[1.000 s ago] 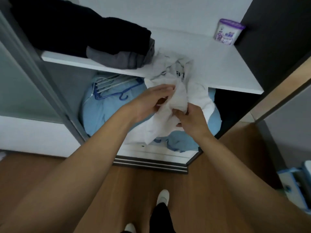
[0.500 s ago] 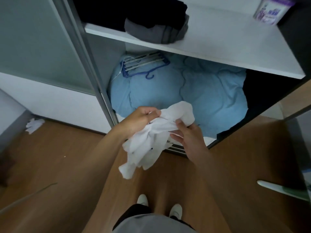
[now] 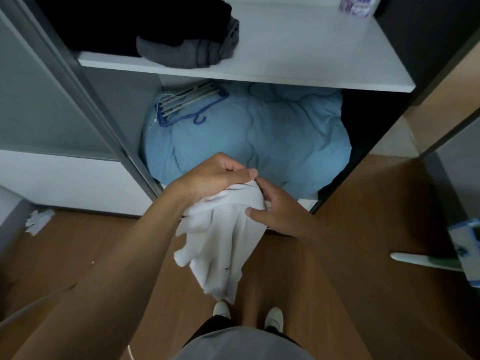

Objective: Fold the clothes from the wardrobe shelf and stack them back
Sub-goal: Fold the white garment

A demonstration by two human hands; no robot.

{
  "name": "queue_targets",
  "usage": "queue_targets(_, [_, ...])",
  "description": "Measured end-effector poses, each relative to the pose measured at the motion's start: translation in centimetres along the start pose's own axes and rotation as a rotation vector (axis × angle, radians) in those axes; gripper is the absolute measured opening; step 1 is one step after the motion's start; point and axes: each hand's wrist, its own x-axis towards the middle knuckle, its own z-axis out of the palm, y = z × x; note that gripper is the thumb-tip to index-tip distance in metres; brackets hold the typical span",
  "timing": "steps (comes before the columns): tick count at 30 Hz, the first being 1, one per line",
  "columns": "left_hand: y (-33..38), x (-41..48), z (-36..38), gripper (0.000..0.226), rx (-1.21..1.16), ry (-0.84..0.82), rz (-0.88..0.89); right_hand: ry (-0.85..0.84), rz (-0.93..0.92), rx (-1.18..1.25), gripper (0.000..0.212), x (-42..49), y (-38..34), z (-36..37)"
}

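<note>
We hold the white garment (image 3: 220,240) bunched, left hand (image 3: 215,178) clenched on its top, right hand (image 3: 275,211) pinching beside; it hangs lengthwise toward our feet (shelf (image 3: 298,53) above, well apart).

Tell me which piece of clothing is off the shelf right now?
The white garment, bunched and hanging from both hands. The black clothes and the grey garment lie on the shelf.

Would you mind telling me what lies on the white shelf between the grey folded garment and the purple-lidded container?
In the head view, that stretch of the white shelf is bare between the grey folded garment and the purple-lidded container.
</note>
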Motion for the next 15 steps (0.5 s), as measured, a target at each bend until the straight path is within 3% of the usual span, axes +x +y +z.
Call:
queue_targets(2, [-0.2,0.1,0.0,0.047,0.067,0.048,0.01,0.125,0.008,-0.078,0.037,-0.4,0.2,-0.3])
queue_targets(5, [-1.3,0.5,0.2,0.048,0.174,0.144,0.055,0.24,-0.04,-0.081,0.016,-1.6,0.4,-0.4])
queue_targets(9, [-2.2,1.2,2.0,0.039,0.218,0.244,0.195,0.237,0.018,-0.157,0.025,-2.5,0.5,0.0])
queue_targets(13, [-1.9,2.1,3.0,0.028,0.201,0.352,0.296,0.083,0.143,0.025,0.053,-2.9,0.1,-0.7])
queue_targets(15, [-1.1,2.5,3.0,0.03,0.271,0.383,0.378,0.073,0.327,0.21,0.052,-2.1,-0.2,-1.4])
